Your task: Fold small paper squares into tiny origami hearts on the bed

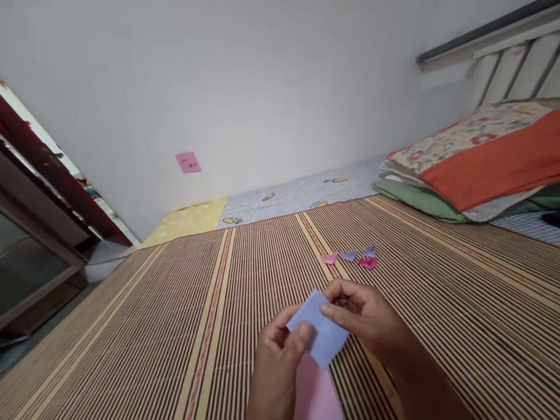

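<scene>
Both hands hold a square of light blue paper (324, 340) above a striped mat. My left hand (277, 363) grips its left side, thumb pressed on the front face. At the upper right edge, my right hand (366, 314) pinches the sheet between thumb and fingers. Below the blue paper lies a pink sheet (317, 398), perhaps a pad, partly covered by my left hand. Farther off on the mat sit several small folded papers: a light pink one (330, 258), a blue one (349, 255), another blue one (370, 250) and a magenta one (368, 263).
The striped mat (133, 327) spreads over a bed against a white wall (284, 94). A pink note (188, 162) is stuck on the wall. Folded bedding with an orange and floral cover (488, 162) is piled at the right. A glass-fronted cabinet (21, 268) stands at the left.
</scene>
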Motion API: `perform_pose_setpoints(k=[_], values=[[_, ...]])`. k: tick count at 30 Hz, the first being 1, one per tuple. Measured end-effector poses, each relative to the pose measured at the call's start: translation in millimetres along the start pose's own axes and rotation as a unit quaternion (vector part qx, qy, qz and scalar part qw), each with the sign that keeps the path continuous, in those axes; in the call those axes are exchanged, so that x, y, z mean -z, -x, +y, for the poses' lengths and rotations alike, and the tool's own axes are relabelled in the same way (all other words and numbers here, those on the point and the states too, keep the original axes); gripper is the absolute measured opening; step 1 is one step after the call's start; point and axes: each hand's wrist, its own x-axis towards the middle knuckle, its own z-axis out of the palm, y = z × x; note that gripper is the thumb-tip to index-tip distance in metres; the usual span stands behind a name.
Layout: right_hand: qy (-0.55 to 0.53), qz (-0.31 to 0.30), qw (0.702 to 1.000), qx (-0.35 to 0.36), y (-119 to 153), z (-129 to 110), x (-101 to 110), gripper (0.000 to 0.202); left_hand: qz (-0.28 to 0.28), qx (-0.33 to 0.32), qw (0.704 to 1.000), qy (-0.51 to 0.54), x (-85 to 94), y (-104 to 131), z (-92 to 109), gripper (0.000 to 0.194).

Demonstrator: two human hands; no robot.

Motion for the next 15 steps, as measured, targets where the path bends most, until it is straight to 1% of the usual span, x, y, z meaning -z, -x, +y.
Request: perform_pose_setpoints(k=[2,4,6,11,15], values=[[0.041,0.004,0.999,0.023,1,-1,-3,0.016,0.020,-0.016,0.999,-0.046,-2.2,1,1,0.030],[0.075,0.004,0.996,0.039,2,-2,-6,0.013,0.026,-0.021,0.997,-0.073,-3.5,2,1,0.027],[0.084,-0.001,0.996,0.042,3,-3,-9,0.014,0.014,-0.022,0.995,-0.094,-2.9,3,2,0.028],[0.062,-0.005,0.997,0.033,4,-2,-12,0.020,-0.018,-0.026,0.990,-0.136,1.4,3,5,0.030],[0.091,-0.004,0.995,0.041,4,-2,-13,0.020,-0.051,-0.021,0.986,-0.156,1.6,4,8,0.034]])
